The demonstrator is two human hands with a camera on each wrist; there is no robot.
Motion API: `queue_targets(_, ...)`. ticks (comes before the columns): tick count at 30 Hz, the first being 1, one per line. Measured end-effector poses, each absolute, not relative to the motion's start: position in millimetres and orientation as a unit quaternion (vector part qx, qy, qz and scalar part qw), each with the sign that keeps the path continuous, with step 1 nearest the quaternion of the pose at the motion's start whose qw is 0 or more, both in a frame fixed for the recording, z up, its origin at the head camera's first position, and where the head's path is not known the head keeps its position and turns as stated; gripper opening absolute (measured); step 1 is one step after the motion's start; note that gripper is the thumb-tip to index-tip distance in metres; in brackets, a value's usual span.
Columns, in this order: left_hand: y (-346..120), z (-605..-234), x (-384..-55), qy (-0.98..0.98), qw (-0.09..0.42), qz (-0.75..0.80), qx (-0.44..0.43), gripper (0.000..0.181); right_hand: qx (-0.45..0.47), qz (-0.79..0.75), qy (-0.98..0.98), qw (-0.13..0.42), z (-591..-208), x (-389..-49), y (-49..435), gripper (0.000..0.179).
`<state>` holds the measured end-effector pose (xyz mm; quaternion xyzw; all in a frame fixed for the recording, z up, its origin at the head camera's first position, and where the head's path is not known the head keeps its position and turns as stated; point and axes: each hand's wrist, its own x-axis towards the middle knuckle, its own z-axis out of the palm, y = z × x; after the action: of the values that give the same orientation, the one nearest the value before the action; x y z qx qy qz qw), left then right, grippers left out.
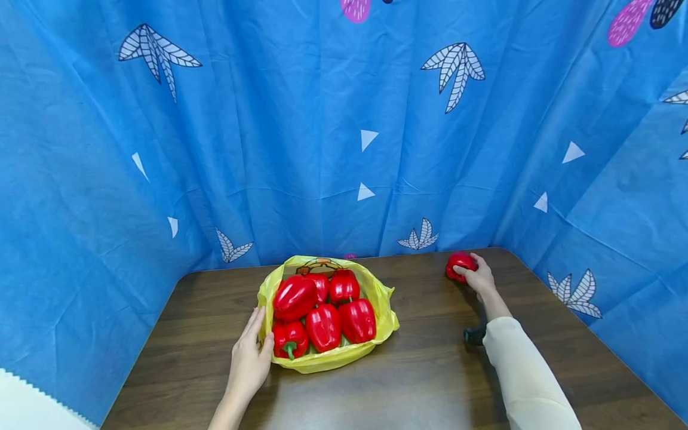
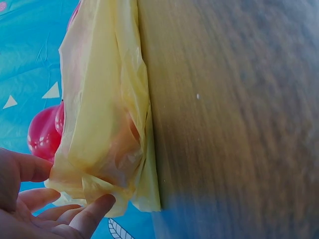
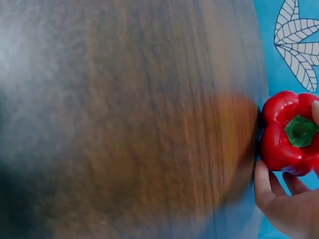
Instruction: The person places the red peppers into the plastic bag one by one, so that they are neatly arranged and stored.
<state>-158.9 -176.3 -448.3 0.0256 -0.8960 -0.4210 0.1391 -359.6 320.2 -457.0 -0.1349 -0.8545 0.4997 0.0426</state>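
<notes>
A yellow plastic bag (image 1: 344,358) stands with its mouth wide on the table, holding several red bell peppers (image 1: 323,327). Against the bag's left side rests my left hand (image 1: 251,357), its fingers extended along the plastic. In the left wrist view, fingertips (image 2: 104,200) touch the bag's yellow side (image 2: 99,114). My right hand (image 1: 480,278), far to the right near the back edge, grips a single red bell pepper (image 1: 458,264) between thumb and fingers. The right wrist view shows that pepper's green stem end (image 3: 300,131) facing the camera, with fingers (image 3: 265,181) along its lower side.
The brown wooden table (image 1: 430,370) has its back edge close to a blue patterned curtain (image 1: 333,149), which also rises along both sides. A dark strap-like object (image 1: 474,335) shows beside the right wrist. Table surface lies between the bag and the right arm.
</notes>
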Motion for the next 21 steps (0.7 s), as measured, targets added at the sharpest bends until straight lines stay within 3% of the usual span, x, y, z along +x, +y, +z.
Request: queue_targets(21,-176.4,-449.2,-159.0,-0.895,0.136,-0.424,0.028,0.060,-0.160,0.534,-0.826,0.085,-462.4,-352.8,310.9,0.077)
